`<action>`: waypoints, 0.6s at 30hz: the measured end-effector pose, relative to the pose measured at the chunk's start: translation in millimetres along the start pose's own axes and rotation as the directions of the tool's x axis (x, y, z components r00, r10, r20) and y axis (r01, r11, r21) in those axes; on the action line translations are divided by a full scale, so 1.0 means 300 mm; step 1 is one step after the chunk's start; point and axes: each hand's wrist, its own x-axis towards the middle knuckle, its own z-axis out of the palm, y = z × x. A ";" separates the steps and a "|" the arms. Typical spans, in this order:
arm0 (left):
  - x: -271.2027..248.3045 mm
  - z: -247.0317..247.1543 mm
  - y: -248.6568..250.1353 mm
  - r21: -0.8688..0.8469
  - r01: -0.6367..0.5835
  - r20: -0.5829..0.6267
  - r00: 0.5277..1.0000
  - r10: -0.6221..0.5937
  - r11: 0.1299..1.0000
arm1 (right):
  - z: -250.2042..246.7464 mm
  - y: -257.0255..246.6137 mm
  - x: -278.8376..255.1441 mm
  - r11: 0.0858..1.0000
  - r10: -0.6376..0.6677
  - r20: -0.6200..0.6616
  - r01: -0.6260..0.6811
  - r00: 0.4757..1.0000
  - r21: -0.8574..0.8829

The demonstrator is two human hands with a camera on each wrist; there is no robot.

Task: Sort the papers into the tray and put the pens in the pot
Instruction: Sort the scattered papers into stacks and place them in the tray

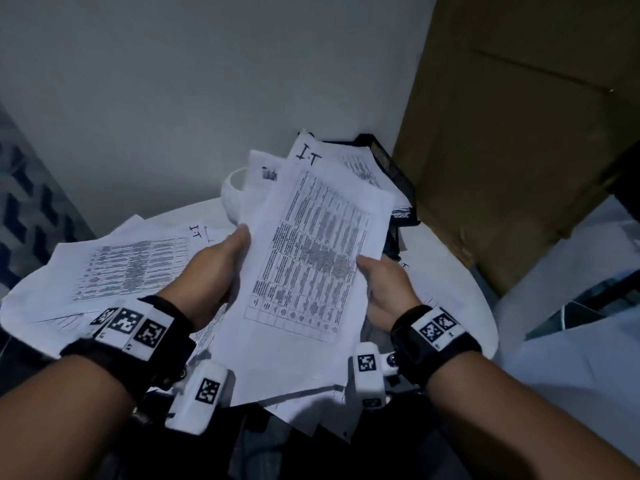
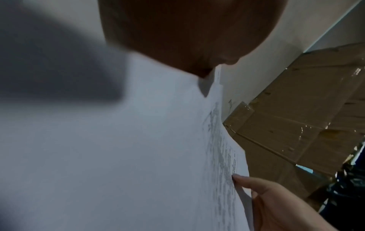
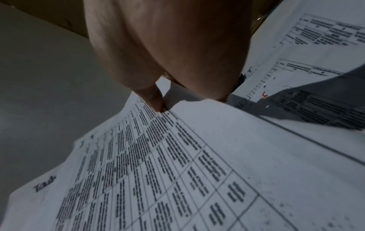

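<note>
Both hands, left (image 1: pixel 214 268) and right (image 1: pixel 388 289), pinch a loose sheaf of papers (image 1: pixel 311 251) by its edges above the surface (image 1: pixel 446 271); sheets could slip out short of the tray (image 1: pixel 391 161).

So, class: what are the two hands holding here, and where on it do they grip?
A sheaf of printed papers, gripped by both side edges: left hand on the left edge, right hand on the right edge.
</note>
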 end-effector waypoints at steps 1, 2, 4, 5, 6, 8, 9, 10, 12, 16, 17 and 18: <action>-0.003 0.001 0.000 0.013 0.008 0.014 1.000 -0.008 1.000 | 0.007 0.012 0.009 1.000 -0.016 0.003 0.017 1.000 -0.019; -0.007 0.004 0.000 0.010 0.008 0.049 0.999 -0.009 1.000 | 0.015 0.016 0.010 0.999 -0.037 0.001 0.037 0.999 -0.027; -0.011 0.009 0.002 0.088 -0.041 0.125 0.992 0.029 0.995 | 0.018 0.032 0.026 0.995 -0.086 -0.034 0.085 0.996 -0.045; -0.004 0.009 -0.001 0.171 -0.101 0.144 0.987 0.077 0.980 | 0.017 0.033 0.032 0.994 -0.090 -0.040 0.088 0.995 -0.058; 0.000 0.012 -0.003 0.256 -0.156 0.145 0.982 0.122 0.954 | 0.012 0.031 0.035 0.994 -0.081 -0.042 0.078 0.996 -0.079; 0.018 0.007 -0.020 0.375 -0.197 0.107 0.980 0.168 0.906 | -0.024 0.030 0.050 0.995 -0.017 -0.102 0.007 0.995 -0.100; 0.025 0.005 -0.026 0.404 -0.202 0.088 0.979 0.181 0.892 | -0.054 0.025 0.062 0.996 0.031 -0.177 -0.045 0.984 -0.075; 0.030 0.003 -0.031 0.424 -0.199 0.074 0.980 0.186 0.883 | -0.087 0.022 0.070 0.989 0.055 -0.256 -0.088 0.965 -0.119; 0.037 -0.001 -0.031 0.465 -0.197 0.045 0.979 0.199 0.863 | -0.191 0.023 0.102 0.936 0.015 -0.411 -0.157 0.912 -0.314; 0.039 -0.017 -0.020 0.541 -0.190 -0.009 0.973 0.232 0.819 | -0.405 0.124 0.142 0.620 -0.043 -0.553 -0.412 0.832 -0.668; 0.039 -0.020 -0.018 0.549 -0.188 -0.016 0.972 0.235 0.814 | -0.421 0.146 0.138 0.547 0.004 -0.602 -0.506 0.798 -0.667; 0.039 -0.022 -0.017 0.556 -0.183 -0.020 0.972 0.233 0.811 | -0.462 0.184 0.180 0.541 0.009 -0.643 -0.545 0.765 -0.641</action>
